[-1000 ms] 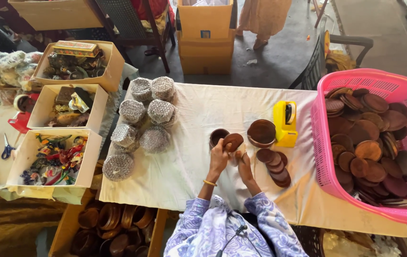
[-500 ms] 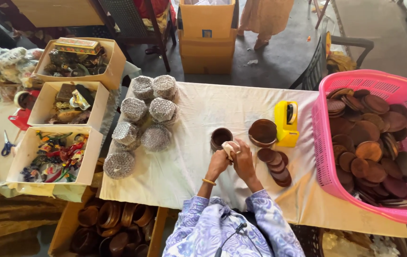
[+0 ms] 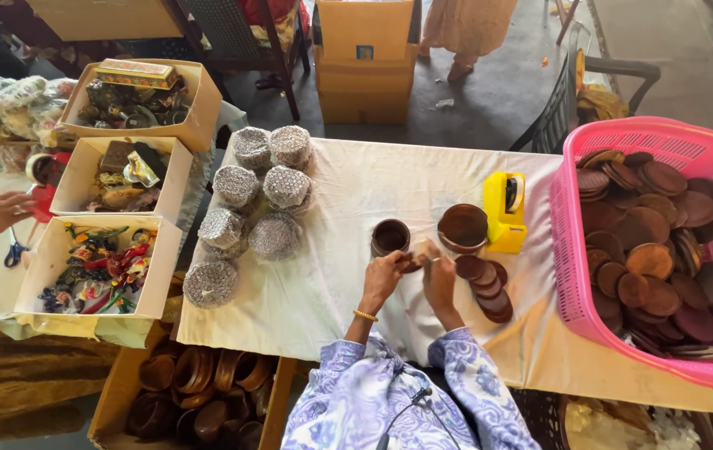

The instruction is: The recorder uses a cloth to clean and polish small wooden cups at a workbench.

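On white cloth [image 3: 348,208] | both hands' fingers clamp brown disc [image 3: 413,260] | cup [image 3: 391,237], disc stack [image 3: 485,283], tape dispenser [image 3: 504,212] beside

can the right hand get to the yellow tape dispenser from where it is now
Probably yes. The right hand is at the table's middle, and the tape dispenser stands just beyond it to the right. Only a stack of brown discs sits near that path, and the hand could pass beside it.

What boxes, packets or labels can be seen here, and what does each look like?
Brown carton: on the floor beyond the table, with a small blue label.
Three open white boxes: stacked along the left, full of mixed trinkets.
Net-wrapped bundles: silvery rounds, table's left.
Pink basket: right, holding brown discs.
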